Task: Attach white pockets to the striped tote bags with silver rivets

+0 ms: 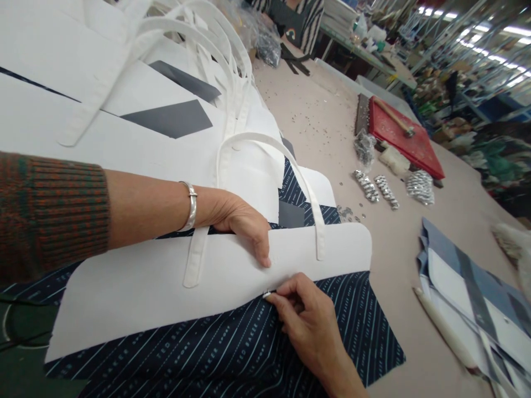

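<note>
A white panel point(145, 282) with a curved white strap point(317, 221) lies over dark blue striped lining fabric point(232, 342). My left hand point(249, 224) reaches across from the left, its thumb pressed on the panel's face and its other fingers hidden behind the top edge, so the panel's edge is gripped between them. Below and to the right, my right hand point(309, 320) pinches a small white and metallic piece point(266, 294) between thumb and forefinger, where the white panel meets the lining.
More white panels point(174, 157) with straps are stacked behind. Toward the right lie a red board point(404, 138) with a hammer point(394, 116), wrapped metal parts point(386, 192) and folded blue-white pieces point(468, 293). A person point(290, 22) is across the table.
</note>
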`<state>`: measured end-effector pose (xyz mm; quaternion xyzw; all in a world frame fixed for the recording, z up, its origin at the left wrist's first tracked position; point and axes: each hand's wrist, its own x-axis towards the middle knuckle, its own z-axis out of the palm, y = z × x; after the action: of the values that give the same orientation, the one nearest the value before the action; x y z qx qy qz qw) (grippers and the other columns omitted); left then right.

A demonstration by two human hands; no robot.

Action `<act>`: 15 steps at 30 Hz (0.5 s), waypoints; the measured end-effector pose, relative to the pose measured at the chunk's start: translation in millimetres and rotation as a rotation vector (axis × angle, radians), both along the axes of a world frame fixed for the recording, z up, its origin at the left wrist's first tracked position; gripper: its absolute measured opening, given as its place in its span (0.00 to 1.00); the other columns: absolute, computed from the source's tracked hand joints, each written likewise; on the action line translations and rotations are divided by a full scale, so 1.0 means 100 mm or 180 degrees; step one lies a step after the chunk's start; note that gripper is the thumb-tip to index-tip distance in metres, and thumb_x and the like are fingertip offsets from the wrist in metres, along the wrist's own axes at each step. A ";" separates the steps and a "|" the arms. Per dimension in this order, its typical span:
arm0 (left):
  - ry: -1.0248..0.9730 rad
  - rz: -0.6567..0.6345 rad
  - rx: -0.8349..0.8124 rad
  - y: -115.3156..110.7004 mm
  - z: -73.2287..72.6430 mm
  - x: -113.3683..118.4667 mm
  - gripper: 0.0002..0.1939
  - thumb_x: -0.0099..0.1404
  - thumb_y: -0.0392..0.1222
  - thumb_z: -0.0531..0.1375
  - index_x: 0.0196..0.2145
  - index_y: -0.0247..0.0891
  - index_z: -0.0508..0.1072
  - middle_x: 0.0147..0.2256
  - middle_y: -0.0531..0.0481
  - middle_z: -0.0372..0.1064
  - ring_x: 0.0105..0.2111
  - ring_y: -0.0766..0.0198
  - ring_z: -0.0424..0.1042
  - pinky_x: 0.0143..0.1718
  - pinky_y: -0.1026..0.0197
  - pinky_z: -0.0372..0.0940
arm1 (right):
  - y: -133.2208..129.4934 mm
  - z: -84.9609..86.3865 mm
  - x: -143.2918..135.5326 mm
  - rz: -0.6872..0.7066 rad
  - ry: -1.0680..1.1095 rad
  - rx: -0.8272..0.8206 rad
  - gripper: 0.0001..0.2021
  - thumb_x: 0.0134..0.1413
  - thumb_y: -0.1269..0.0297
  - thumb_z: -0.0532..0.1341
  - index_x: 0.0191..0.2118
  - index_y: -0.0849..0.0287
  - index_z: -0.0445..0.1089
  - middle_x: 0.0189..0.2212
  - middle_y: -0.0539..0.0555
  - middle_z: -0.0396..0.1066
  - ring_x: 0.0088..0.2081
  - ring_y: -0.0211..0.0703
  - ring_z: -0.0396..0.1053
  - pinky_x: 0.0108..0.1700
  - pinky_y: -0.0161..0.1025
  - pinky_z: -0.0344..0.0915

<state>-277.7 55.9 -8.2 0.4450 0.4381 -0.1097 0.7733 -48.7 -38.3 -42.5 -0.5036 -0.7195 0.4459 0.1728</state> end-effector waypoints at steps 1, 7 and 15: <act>-0.0005 -0.0006 0.0019 0.00 0.00 0.00 0.09 0.47 0.43 0.66 0.28 0.38 0.78 0.27 0.44 0.76 0.34 0.47 0.74 0.39 0.48 0.69 | 0.01 0.00 0.00 -0.0019 0.0004 -0.0066 0.09 0.56 0.61 0.62 0.27 0.57 0.65 0.25 0.50 0.69 0.26 0.37 0.68 0.27 0.31 0.65; 0.0006 -0.0051 0.0110 -0.01 0.00 0.02 0.09 0.47 0.44 0.66 0.28 0.39 0.77 0.29 0.45 0.76 0.34 0.49 0.74 0.36 0.52 0.70 | 0.05 0.00 -0.05 -0.0118 0.0005 -0.0371 0.11 0.55 0.59 0.63 0.26 0.57 0.65 0.22 0.48 0.68 0.21 0.34 0.64 0.22 0.30 0.62; 0.0261 -0.0318 0.0675 -0.03 0.12 0.08 0.16 0.45 0.45 0.65 0.33 0.37 0.77 0.33 0.45 0.78 0.32 0.52 0.75 0.31 0.56 0.71 | 0.01 -0.03 -0.10 -0.0440 0.0219 -0.0589 0.11 0.52 0.61 0.64 0.25 0.57 0.64 0.17 0.44 0.62 0.17 0.32 0.59 0.18 0.28 0.59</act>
<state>-269.7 53.2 3.7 0.5407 0.4558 -0.1191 0.6969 -59.2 -37.0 -45.7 -0.5502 -0.6325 0.5144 0.1805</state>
